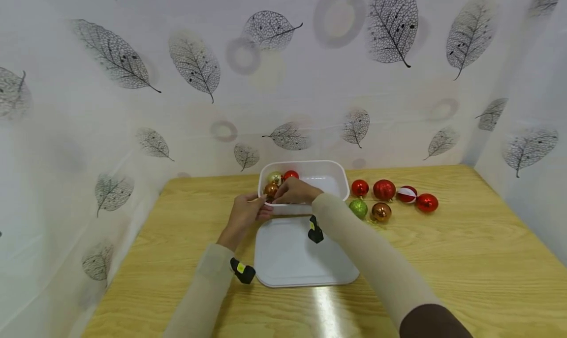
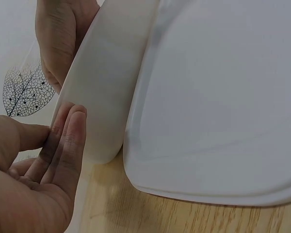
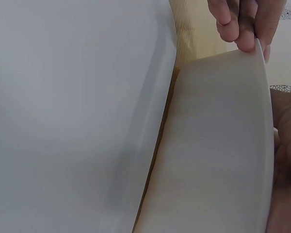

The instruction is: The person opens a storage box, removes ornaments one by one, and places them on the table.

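My left hand (image 1: 242,213) pinches the near left rim of a white plastic box (image 2: 99,87), thumb on one side of the wall and fingers outside it. Inside the box at its left end lie a copper-coloured Christmas bauble (image 1: 270,188), a pale gold bauble (image 1: 274,176) and a red bauble (image 1: 290,174). Reaching over the near wall, my right hand (image 1: 296,191) is down in the box just right of the copper bauble. Its fingertips are hidden in the head view and behind the box wall in the right wrist view, so whether it holds anything does not show.
A white lid (image 1: 292,259) lies on the wooden table (image 1: 465,264) in front of the box. Right of the box sit several baubles: red ones (image 1: 384,189), a red-and-white one (image 1: 407,194), a green one (image 1: 358,208) and another copper one (image 1: 381,212). Leaf-patterned sheeting (image 1: 283,92) hangs behind.
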Action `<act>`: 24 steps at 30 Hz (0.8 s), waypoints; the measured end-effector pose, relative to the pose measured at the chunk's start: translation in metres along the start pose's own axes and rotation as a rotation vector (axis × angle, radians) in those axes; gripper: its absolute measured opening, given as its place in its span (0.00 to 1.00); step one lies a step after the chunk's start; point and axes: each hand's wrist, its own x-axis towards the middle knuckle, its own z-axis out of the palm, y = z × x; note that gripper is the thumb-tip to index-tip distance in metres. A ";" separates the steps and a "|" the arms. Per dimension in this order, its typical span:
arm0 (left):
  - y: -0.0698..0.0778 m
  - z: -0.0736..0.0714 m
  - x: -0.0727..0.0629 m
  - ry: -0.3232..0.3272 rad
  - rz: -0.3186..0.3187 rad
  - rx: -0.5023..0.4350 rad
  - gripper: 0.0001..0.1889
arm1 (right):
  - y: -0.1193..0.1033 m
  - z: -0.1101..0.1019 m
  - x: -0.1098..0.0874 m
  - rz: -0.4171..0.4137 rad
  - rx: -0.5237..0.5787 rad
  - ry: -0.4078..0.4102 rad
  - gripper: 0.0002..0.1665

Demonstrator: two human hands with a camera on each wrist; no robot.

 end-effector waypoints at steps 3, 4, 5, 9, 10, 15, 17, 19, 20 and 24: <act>0.001 0.000 0.000 0.000 -0.005 -0.006 0.19 | 0.000 0.002 0.002 -0.015 -0.007 0.000 0.12; 0.001 0.000 0.000 -0.001 -0.007 -0.005 0.19 | 0.000 0.003 0.003 -0.023 -0.011 0.001 0.12; 0.001 0.000 -0.001 -0.002 -0.008 -0.003 0.19 | 0.001 0.004 0.004 -0.034 -0.015 0.003 0.11; 0.003 0.001 -0.002 0.000 -0.009 0.003 0.19 | 0.002 0.007 0.008 -0.069 -0.043 0.020 0.10; 0.002 0.001 -0.002 0.002 -0.008 0.004 0.19 | 0.001 0.007 0.007 -0.081 -0.055 0.024 0.10; 0.001 0.001 -0.002 0.001 -0.006 0.008 0.19 | -0.003 0.010 0.007 -0.064 -0.077 0.029 0.09; 0.005 0.001 -0.005 -0.010 -0.011 0.007 0.20 | -0.003 0.011 0.008 -0.051 -0.079 0.030 0.09; 0.004 0.000 -0.005 -0.009 -0.005 0.008 0.19 | -0.003 0.011 0.008 -0.047 -0.084 0.032 0.09; 0.004 0.000 -0.006 -0.007 -0.003 0.008 0.19 | -0.004 0.011 0.008 -0.047 -0.085 0.032 0.09; 0.001 0.000 -0.003 0.004 0.009 0.011 0.18 | -0.003 0.012 0.009 -0.067 -0.091 0.032 0.09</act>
